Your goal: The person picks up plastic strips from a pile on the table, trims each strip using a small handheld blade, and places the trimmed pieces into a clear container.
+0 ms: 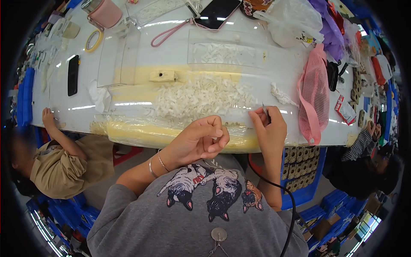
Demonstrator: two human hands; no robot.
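My left hand (200, 139) is raised over the near table edge, its fingers curled in and the thumb against the index finger. Whatever it pinches, if anything, is too small to make out. My right hand (272, 125) grips a small pointed metal tool (266, 112) between thumb and fingers, tip upward; its exact kind is unclear. Beyond both hands spreads a loose heap of small white strips (205, 96). A pale block with a hole (163, 76) lies behind the heap's left side. Farther back, a clear shallow tray (250, 62) holds more white pieces.
Left of the heap stand a clear box (113, 68), a crumpled tissue (99, 97), a black phone (73, 75) and a tape roll (93, 41). A pink mesh bag (314, 94) lies right. A cable (287, 190) hangs by my right arm. People sit on both sides.
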